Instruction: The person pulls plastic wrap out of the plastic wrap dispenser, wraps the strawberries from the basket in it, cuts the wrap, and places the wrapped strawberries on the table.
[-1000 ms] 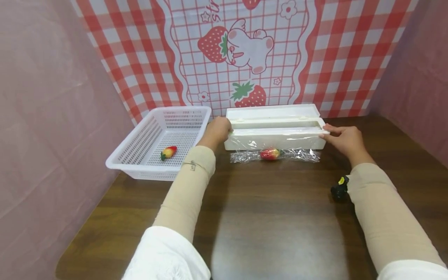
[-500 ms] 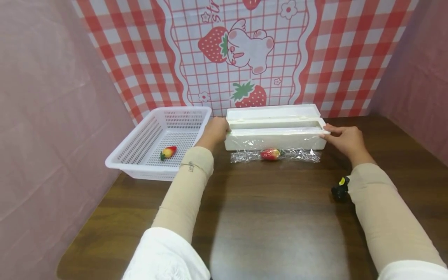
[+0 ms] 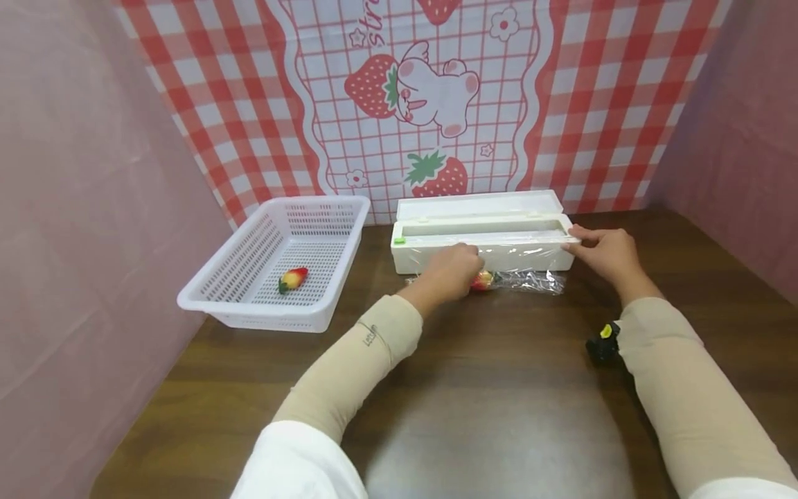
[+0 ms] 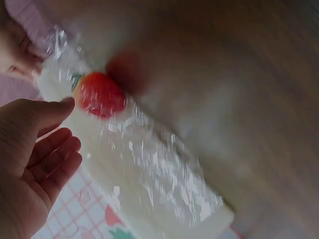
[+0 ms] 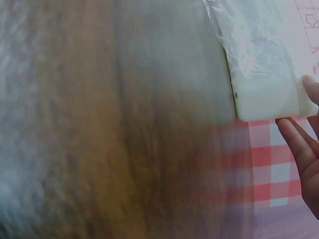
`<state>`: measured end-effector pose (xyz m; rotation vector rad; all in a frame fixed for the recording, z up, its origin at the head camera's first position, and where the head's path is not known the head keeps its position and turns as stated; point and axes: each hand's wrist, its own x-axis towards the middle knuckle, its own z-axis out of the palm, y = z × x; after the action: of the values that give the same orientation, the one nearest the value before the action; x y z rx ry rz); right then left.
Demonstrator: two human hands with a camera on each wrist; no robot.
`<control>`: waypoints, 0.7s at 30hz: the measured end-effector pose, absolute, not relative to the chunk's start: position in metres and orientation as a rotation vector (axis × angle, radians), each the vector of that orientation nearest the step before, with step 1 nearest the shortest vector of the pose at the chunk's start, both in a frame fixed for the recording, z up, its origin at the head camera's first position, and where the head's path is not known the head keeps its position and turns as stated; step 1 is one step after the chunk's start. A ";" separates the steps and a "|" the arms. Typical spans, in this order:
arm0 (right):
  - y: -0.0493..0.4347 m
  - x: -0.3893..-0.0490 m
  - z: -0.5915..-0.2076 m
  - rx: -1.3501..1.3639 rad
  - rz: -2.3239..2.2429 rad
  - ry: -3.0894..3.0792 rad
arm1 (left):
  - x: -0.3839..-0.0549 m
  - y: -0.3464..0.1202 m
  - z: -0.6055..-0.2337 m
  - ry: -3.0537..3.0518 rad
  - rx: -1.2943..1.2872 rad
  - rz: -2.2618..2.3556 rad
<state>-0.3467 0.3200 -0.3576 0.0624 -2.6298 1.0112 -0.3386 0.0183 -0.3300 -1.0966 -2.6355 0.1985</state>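
A white cling film dispenser point(image 3: 526, 258) stands at the back of the table with its lid raised and a green slider point(image 3: 400, 240) at its left end. Clear cling film point(image 3: 536, 281) hangs over its front onto the table, around a red and yellow toy strawberry point(image 3: 483, 280). My left hand point(image 3: 450, 272) is in front of the dispenser, partly covering the strawberry. In the left wrist view its fingers are loosely bent, with the thumb tip close beside the strawberry and nothing held. My right hand point(image 3: 607, 258) grips the dispenser's right end between thumb and fingers.
To the left stands a white perforated basket point(image 3: 318, 312) with another toy strawberry point(image 3: 293, 279) inside. A checked strawberry-print cloth point(image 3: 592, 104) hangs directly behind the dispenser. Pinkish cloth walls flank the brown wooden table point(image 3: 499, 388).
My left hand has left the dispenser's left end and moved right, to in front of the strawberry, uncovering the green slider. My right hand keeps its grip. The head view has shifted slightly.
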 end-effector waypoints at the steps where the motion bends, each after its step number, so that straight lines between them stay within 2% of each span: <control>1: 0.319 -0.347 -0.357 0.061 1.019 -2.634 | -0.337 0.024 -0.333 -2.661 -1.120 0.225; 8: 0.317 -0.346 -0.356 0.043 1.054 -2.633 | -0.342 0.043 -0.344 -2.756 -1.133 0.236; 21: 0.317 -0.344 -0.356 0.123 1.050 -2.659 | -0.346 0.045 -0.348 -2.734 -1.174 0.284</control>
<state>-0.3435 0.3165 -0.3560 0.1229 -2.6591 1.0503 -0.3459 0.0448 -0.3475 -1.1738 -2.7344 0.2838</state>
